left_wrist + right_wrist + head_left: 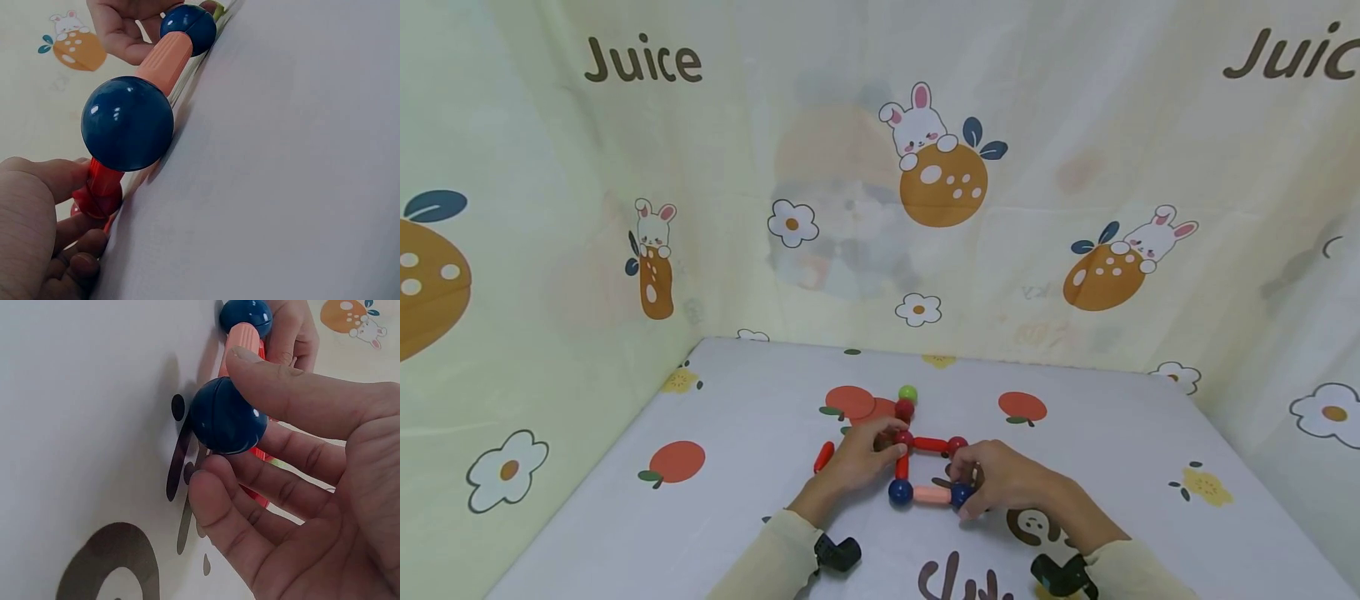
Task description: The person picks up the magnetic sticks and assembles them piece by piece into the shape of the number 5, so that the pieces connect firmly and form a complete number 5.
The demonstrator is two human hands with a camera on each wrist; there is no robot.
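Note:
A flat frame of magnetic building balls and sticks lies on the table. Its near side is a pink stick [932,496] between two blue balls, one at the left [901,492] and one at the right. My left hand [859,457] pinches the red ball [100,199] at the far left corner, thumb against the red stick [105,177]. The right hand [1009,477] grips the right blue ball [228,417], thumb on top and fingers curled beneath. Another red stick [930,445] runs to a red ball [957,446] near the right fingers.
Beyond the left fingers, a dark red ball [905,409] and a green ball [907,392] extend from the frame. A loose red stick [824,456] lies left of my left hand. A printed cloth [760,392] covers the table, with a patterned curtain [850,275] behind.

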